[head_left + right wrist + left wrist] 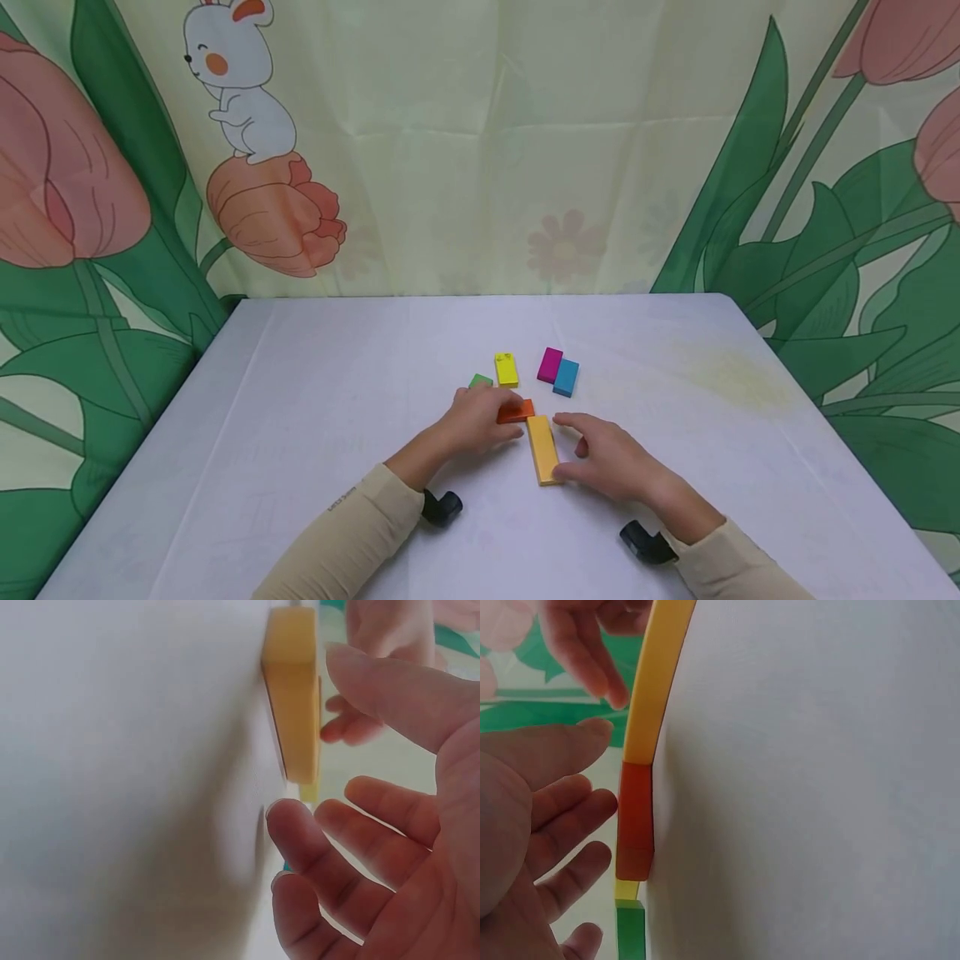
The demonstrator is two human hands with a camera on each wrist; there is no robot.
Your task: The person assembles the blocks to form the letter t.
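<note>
On the white table a long yellow-orange block (543, 450) lies flat, its far end at the corner of a red-orange block (517, 412). My left hand (476, 421) is over the red-orange block, thumb and fingers apart, the fingertips close above it; contact cannot be made out. To the right of the long block is my right hand (618, 458), its thumb by the near end and its index finger by the far end. In the right wrist view the fingers (352, 855) are spread and loosely bent, with nothing between them. Part of the green block (481, 381) is hidden behind my left hand.
Beyond the hands lie a bright yellow block (506, 370), a magenta block (550, 365) and a blue block (566, 377), the last two side by side. A patterned curtain (570, 150) hangs behind the table's (300, 375) far edge.
</note>
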